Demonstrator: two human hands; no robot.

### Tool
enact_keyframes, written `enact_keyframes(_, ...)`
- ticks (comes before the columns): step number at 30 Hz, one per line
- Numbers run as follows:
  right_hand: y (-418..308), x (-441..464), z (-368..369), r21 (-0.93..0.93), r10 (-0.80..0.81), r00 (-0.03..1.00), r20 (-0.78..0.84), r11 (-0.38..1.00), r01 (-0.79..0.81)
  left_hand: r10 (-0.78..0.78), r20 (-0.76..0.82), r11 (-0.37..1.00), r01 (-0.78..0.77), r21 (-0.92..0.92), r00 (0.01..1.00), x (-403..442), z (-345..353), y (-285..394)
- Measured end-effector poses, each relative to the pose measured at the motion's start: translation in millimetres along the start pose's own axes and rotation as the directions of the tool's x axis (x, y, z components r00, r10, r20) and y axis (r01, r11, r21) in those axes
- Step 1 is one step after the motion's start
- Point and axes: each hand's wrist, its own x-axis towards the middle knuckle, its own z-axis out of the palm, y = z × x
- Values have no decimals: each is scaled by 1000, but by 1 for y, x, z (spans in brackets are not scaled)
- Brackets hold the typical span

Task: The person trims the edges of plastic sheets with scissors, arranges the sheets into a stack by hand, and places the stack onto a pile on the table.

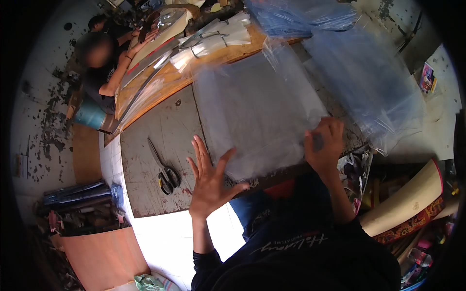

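A clear plastic sheet [257,106], perhaps a bag, lies over the front of the dark worktable in front of me. My left hand [208,184] is open, its fingers spread, by the sheet's near left corner. At the right edge of the sheet, my right hand [326,145] has its fingers curled in and appears to pinch the plastic, though motion smears it a little. Black-handled scissors [166,169] rest on the table left of my left hand, blades pointing away. To the right lies a bluish stack of clear plastic sheets [364,87].
The worn table [155,121] ends close to my body. Behind it are bundled clear plastic strips [208,46] and another bluish plastic pile [301,17]. A co-worker [99,63] leans over the far left side. Rolled material [405,199] stands at lower right.
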Motion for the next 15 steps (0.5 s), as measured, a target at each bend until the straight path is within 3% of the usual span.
enact_keyframes(1,3,-3,3,-65,-60,998,-7,996,59,-41,-75,968,58,244,996,3,1,10)
enact_keyframes(2,4,-4,4,-130,-120,993,-8,984,118,-38,-76,968,55,245,996,7,9,18)
enact_keyframes(4,4,-6,3,-165,-90,996,16,982,91,53,-39,928,-35,371,998,15,27,29)
enact_keyframes(12,-4,2,-7,-385,67,957,283,922,49,153,34,950,-156,269,988,27,43,19)
enact_keyframes(15,-18,8,-4,-635,11,939,342,740,222,159,61,940,-170,296,985,27,41,22)
